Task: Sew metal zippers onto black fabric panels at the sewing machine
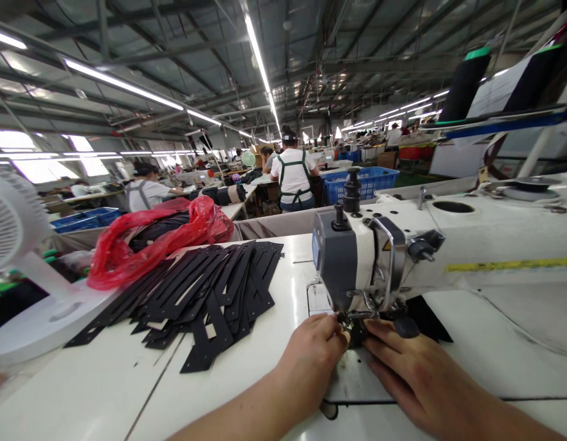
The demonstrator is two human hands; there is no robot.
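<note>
A white and grey sewing machine point(336, 260) stands in front of me, its needle area low over the table. A small part of a black piece point(357, 335) shows under the presser area; my hands and the machine head hide the rest. My left hand point(311, 352) is at its left edge, thumb and fingertips pinched together on it. From the right, my right hand point(416, 367) reaches in with fingers stretched out and laid flat, fingertips touching the piece. Beyond the right hand, more black material point(428, 318) lies on the table; whether it is the same piece I cannot tell.
A fanned pile of black strips point(210, 294) lies left on the white table point(247, 398). Behind it sits a red plastic bag point(141, 239). A white fan point(30, 275) stands far left. Thread cones point(465, 86) are above right. Co-workers point(292, 171) sit ahead near a blue crate point(370, 177).
</note>
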